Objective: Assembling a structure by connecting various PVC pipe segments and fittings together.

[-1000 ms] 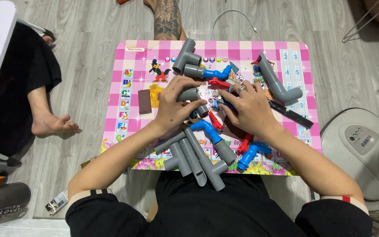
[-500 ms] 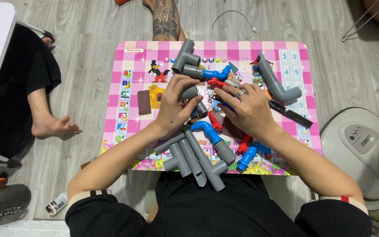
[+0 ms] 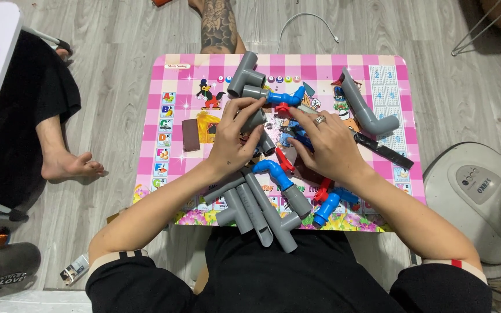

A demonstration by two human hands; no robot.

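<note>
My left hand [image 3: 234, 137] lies on the pink checked table [image 3: 169, 87], fingers curled around a short grey pipe fitting [image 3: 256, 120]. My right hand [image 3: 326, 142], with a ring on one finger, rests beside it over blue and red plastic parts; its fingertips touch the red handle of a blue valve [image 3: 283, 99] joined to a grey tee fitting [image 3: 243, 76]. Whether the right hand grips anything I cannot tell. A blue elbow on a grey pipe [image 3: 282, 184] lies just under my wrists.
A bundle of grey pipes [image 3: 256, 214] overhangs the table's near edge. A long grey elbow pipe [image 3: 366, 110] and a black tool [image 3: 385, 150] lie right. A brown block [image 3: 191, 134] lies left. Another person's foot [image 3: 68, 165] and tattooed leg [image 3: 218, 26] are nearby; a white appliance [image 3: 479, 191] stands right.
Both hands have slid a little toward the far side of the table, up to the blue valve and grey tee. The left hand still holds the grey fitting.
</note>
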